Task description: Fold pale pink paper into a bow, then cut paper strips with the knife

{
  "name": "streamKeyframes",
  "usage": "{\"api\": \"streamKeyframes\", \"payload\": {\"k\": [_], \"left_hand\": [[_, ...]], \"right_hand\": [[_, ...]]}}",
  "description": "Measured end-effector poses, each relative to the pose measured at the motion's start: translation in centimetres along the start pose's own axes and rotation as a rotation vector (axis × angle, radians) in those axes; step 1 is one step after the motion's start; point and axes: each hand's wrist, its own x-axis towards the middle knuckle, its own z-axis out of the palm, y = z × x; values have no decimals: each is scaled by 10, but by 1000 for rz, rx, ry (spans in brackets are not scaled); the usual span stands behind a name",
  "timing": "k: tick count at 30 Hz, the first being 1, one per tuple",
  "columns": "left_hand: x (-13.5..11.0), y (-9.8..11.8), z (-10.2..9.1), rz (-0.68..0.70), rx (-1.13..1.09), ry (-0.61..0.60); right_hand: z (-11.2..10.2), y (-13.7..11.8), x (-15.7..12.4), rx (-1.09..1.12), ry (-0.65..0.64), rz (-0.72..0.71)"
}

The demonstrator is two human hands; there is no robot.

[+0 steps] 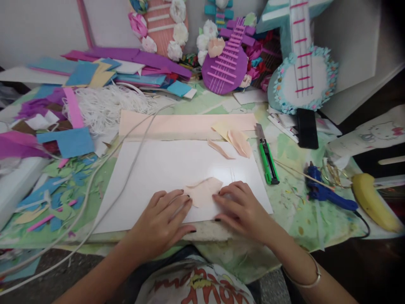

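A small peach piece of crepe paper (205, 192) lies on the white board (152, 169), between my two hands. My left hand (166, 217) rests at its left edge with the fingers stretched out and the thumb apart. At the right edge, the fingertips of my right hand (243, 207) touch the paper, with the thumb held away from them. Farther back on the board are a peach petal-shaped piece (239, 143) and a thin curled strip (220, 148). A long peach paper strip (171, 124) runs along the board's far side.
A green utility knife (267, 158) lies at the board's right. Beyond it are a blue glue gun (327, 192), a banana (375, 202) and a black phone (307, 128). White cables (126, 169) cross the left side beside paper scraps (60, 194). Decorated model instruments (226, 63) stand behind.
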Motion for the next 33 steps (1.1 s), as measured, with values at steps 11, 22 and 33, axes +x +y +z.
{"api": "streamKeyframes", "payload": {"k": [11, 22, 33], "left_hand": [[-25, 16, 0, 41, 58, -55], [-10, 14, 10, -2, -153, 74], [2, 13, 9, -198, -348, 101]], "right_hand": [[19, -25, -18, -97, 162, -96], [20, -21, -9, 112, 161, 80], [19, -17, -3, 64, 150, 81]]}}
